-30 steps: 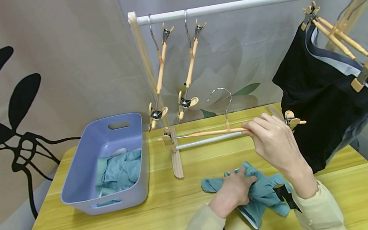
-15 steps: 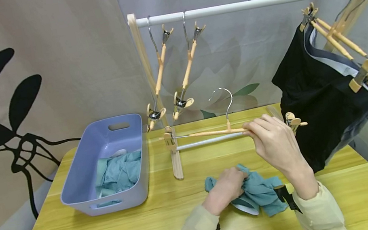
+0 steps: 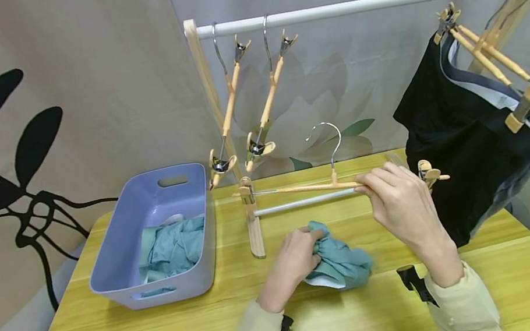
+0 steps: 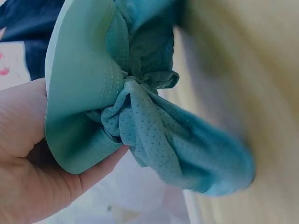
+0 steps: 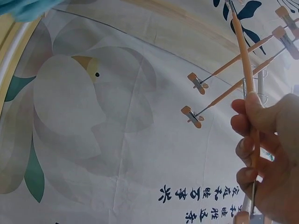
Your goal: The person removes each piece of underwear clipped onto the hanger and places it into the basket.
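My left hand point(image 3: 292, 261) grips a bunched teal garment point(image 3: 346, 263) close over the wooden table. The left wrist view shows its perforated fabric point(image 4: 159, 135) twisted in the middle, with a smooth wide band point(image 4: 79, 88) curving over the palm; the fingertips are partly hidden behind it. Raised to the right, my right hand point(image 3: 403, 209) holds the wooden bar of a clip hanger point(image 3: 308, 187). Its metal hook points up, and a clip shows at either end. In the right wrist view, the fingers point(image 5: 245, 149) curl round the bar point(image 5: 243, 56).
A blue-purple basket point(image 3: 103, 277) with more teal cloth stands at left. Behind the hands rises a rack with a white rail point(image 3: 338, 9). Two bare clip hangers point(image 3: 271, 99) hang at its left; black shorts point(image 3: 456, 132) and greyish clothing hang on the right.
My left hand has moved left and slightly back, gripping and dragging the garment along, which is now more bunched. The right hand and hanger have shifted slightly right.
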The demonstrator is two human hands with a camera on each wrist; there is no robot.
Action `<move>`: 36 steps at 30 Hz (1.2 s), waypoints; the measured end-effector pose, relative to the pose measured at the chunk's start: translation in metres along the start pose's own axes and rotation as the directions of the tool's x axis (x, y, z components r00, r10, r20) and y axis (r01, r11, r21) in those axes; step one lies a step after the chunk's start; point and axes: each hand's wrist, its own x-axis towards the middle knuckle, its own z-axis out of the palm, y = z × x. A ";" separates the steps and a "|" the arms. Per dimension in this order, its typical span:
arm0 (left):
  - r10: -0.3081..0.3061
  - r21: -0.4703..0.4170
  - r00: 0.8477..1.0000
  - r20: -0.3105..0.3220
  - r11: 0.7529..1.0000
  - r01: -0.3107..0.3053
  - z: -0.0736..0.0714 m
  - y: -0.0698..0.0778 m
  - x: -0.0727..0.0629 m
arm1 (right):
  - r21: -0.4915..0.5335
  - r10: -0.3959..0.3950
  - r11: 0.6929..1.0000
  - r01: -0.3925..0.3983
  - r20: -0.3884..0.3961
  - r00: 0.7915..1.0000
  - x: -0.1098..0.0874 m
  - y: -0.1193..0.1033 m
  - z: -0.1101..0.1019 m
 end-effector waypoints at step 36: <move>-0.494 -0.124 0.665 -0.560 0.844 0.522 -0.160 -0.122 -0.101 | -0.010 0.008 1.000 -0.008 0.024 1.000 -0.001 0.007 -0.004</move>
